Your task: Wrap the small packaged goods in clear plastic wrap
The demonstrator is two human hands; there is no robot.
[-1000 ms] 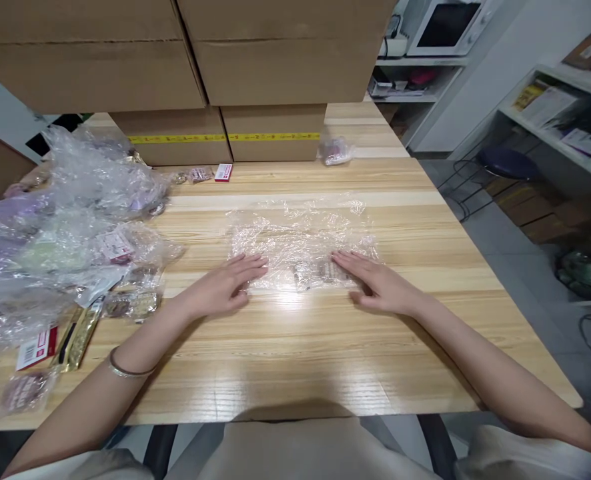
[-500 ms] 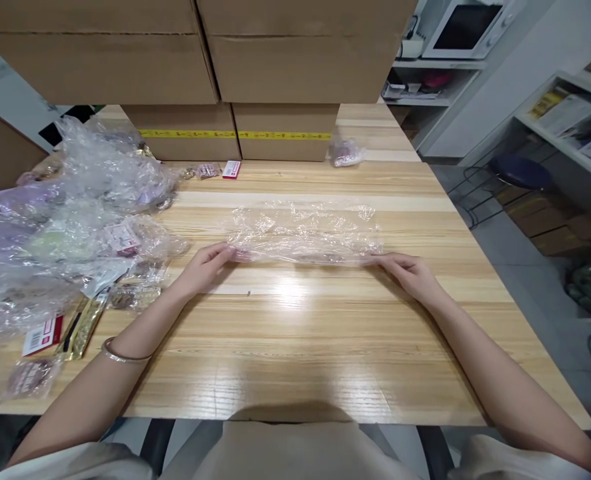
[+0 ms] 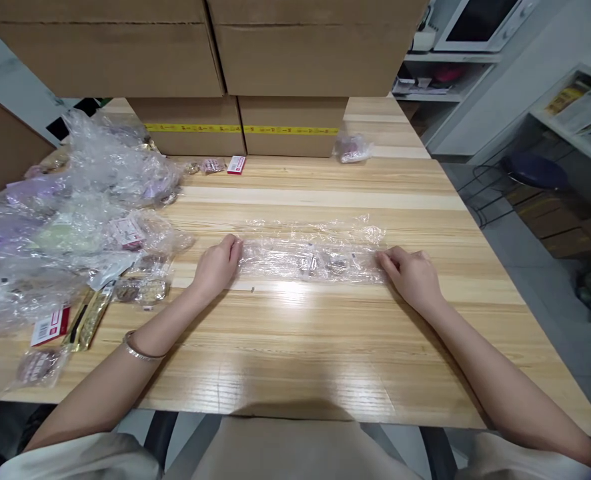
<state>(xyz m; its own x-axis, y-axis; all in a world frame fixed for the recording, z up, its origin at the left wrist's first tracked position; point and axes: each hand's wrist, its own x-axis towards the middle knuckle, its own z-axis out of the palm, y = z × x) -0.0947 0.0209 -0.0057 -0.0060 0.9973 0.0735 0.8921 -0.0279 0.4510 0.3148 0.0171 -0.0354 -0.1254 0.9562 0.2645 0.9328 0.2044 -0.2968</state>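
Observation:
A clear, crinkled plastic bag [image 3: 310,257] lies stretched sideways between my hands on the wooden table, its near part folded over. My left hand [image 3: 218,265] is closed on its left end, thumb and fingers pinching the film. At the opposite end, my right hand [image 3: 413,275] grips the film with curled fingers. Small dark printed marks show through the folded layer right of its middle. Behind the fold, the thin far part of the bag rests on the wood.
Clear plastic packaging [image 3: 120,167] is heaped on the left, with a red-and-white card [image 3: 50,325] and a gold packet [image 3: 89,320] at its near edge. Cardboard boxes [image 3: 295,60] stand stacked at the back. A small wrapped item [image 3: 353,148] lies beside them.
The bag's near part has been folded over and flattened, so the bag is narrower. Both hands have gone from extended fingers to curled grips. The view has shifted slightly.

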